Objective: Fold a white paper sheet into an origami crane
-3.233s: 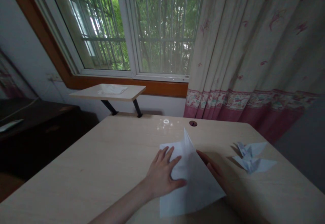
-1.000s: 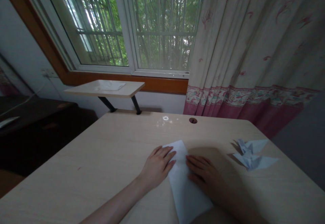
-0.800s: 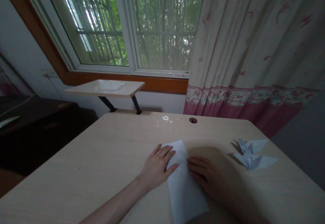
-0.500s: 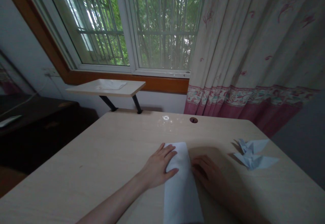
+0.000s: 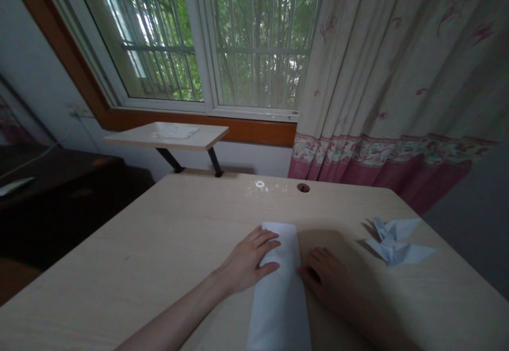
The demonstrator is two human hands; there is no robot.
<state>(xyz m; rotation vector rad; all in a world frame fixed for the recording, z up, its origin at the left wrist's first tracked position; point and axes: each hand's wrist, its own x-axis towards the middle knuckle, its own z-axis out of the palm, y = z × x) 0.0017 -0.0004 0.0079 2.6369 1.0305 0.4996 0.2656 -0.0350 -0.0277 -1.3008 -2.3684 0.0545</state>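
A long folded strip of white paper (image 5: 284,287) lies on the table in front of me and runs out of the bottom of the view. My left hand (image 5: 254,258) lies flat on the upper left part of it, fingers spread and holding nothing. On the other side, my right hand (image 5: 324,277) rests on the table with loosely bent fingers. Its thumb tip meets the paper's right edge, while a gap shows between thumb and fingers. The right hand is in shadow.
Two folded paper birds (image 5: 397,239) sit at the right of the table (image 5: 159,239). At the back left stands a small raised shelf (image 5: 139,134) bearing white sheets (image 5: 175,130). A cable hole (image 5: 303,188) is near the far edge, below the window and curtain (image 5: 358,102).
The paper strip's near end has swung slightly left and its far end slightly right. My right hand has come a little nearer to me, its thumb now at the paper's edge.
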